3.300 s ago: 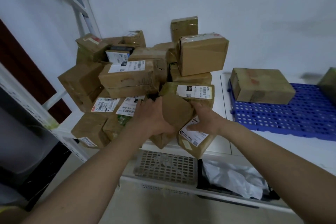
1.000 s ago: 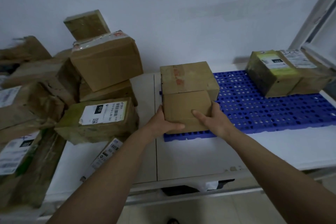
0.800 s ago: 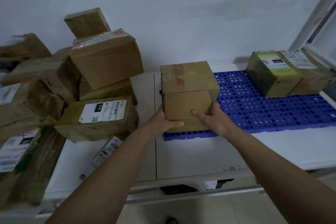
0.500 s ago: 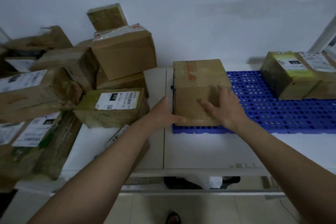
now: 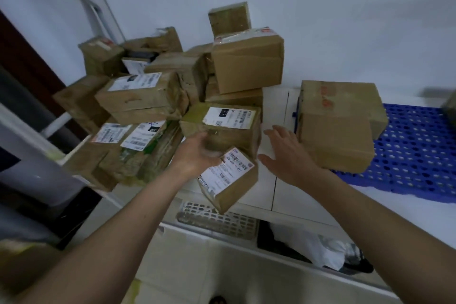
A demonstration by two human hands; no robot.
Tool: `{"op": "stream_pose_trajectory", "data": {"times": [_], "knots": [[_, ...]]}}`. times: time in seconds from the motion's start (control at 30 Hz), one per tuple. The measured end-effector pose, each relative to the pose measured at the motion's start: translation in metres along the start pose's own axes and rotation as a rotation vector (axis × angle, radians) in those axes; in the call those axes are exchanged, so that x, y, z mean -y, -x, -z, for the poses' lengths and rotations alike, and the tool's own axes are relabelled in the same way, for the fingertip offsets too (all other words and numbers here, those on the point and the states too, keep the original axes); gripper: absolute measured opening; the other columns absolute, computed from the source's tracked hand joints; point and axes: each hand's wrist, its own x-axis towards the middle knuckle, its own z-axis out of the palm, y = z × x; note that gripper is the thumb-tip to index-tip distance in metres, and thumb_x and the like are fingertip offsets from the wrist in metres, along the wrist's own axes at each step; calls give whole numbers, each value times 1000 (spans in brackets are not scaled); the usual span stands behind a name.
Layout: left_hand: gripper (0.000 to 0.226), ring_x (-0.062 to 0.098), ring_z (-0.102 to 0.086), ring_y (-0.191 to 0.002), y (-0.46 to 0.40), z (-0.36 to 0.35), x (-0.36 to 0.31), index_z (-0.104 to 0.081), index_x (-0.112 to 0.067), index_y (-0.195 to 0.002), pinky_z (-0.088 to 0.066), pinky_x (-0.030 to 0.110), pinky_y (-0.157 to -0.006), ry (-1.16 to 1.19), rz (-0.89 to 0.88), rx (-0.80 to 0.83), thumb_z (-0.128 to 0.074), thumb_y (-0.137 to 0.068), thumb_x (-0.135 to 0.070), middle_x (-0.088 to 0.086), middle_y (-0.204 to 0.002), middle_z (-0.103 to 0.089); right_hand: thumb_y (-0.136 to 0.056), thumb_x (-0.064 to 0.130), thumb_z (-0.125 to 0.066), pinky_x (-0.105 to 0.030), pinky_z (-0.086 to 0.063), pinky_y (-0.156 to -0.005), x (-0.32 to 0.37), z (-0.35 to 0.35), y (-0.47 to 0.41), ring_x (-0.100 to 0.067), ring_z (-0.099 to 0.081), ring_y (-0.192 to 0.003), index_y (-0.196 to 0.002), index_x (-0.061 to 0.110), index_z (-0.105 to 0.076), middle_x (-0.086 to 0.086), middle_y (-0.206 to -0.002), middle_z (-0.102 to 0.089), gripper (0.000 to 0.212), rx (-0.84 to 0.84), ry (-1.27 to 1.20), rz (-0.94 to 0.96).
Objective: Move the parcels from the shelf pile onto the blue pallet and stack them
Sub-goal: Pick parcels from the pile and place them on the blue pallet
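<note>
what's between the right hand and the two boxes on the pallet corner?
Head view: only bare white shelf top lies between the open right hand and the stacked boxes on the blue pallet; they look apart, no parcel between.

Plain white wall (image 5: 320,7) behind white shelf (image 5: 278,106); white metal rack upright (image 5: 98,5) at left; pale floor (image 5: 197,266) below; dim, bluish indoor light.

head cam: worn at head height, tilted forward and down | faces the white shelf (image 5: 276,190) and back wall, close in | parcel pile (image 5: 172,96) left, blue pallet (image 5: 414,155) right | single view, nothing shared
</note>
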Motion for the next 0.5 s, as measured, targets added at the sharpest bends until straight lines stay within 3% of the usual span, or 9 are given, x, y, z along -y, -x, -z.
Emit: {"op": "stream_pose_trajectory", "data": {"times": [0.1,0.2,0.3,0.37,0.43,0.5], "knots": [[83,23,-41,-133,-8,12,16,-38,-15,-145,-36,27,-98,39,77,-16,-81,-74,-16,3,-146,-44,-93,33,-54,-38,-26,-111,15,-5,-7,-27,-24,-139,-145,10,-26,-8,-152,-27,63,26,-39,-25],[98,22,-42,-133,-22,24,29,-40,-18,-142,-37,37,-109,137,131,-18,-89,-59,-26,0,-145,-46,-92,32,-56,-37,-31,-108,29,-10,-21,-27,-33,-135,-143,13,-30,-7,-144,-38,60,39,-142,-115],[101,23,-45,-131,-41,33,40,-38,-14,-143,-39,42,-109,234,162,4,-91,-57,-24,3,-142,-49,-97,23,-51,-22,-35,-97,44,-11,-35,-23,-39,-133,-145,12,-29,2,-132,-45,54,20,-285,-210],[115,24,-44,-132,-52,39,45,-29,-12,-148,-38,42,-110,295,168,31,-92,-54,-28,4,-145,-45,-98,19,-49,-15,-36,-85,51,-13,-44,-24,-43,-130,-144,7,-30,-7,-140,-46,52,15,-351,-285],[117,23,-45,-131,-65,43,50,-27,-13,-149,-38,41,-110,359,168,55,-92,-54,-29,4,-145,-45,-96,24,-52,-20,-41,-88,52,-20,-57,-24,-51,-124,-139,9,-38,-10,-139,-50,48,-9,-415,-353],[103,25,-47,-129,-74,45,53,-32,-11,-147,-40,41,-108,426,194,74,-89,-63,-23,6,-143,-48,-94,28,-54,-27,-47,-88,52,-27,-70,-23,-56,-117,-134,10,-45,-9,-133,-56,45,-35,-490,-409]]}}
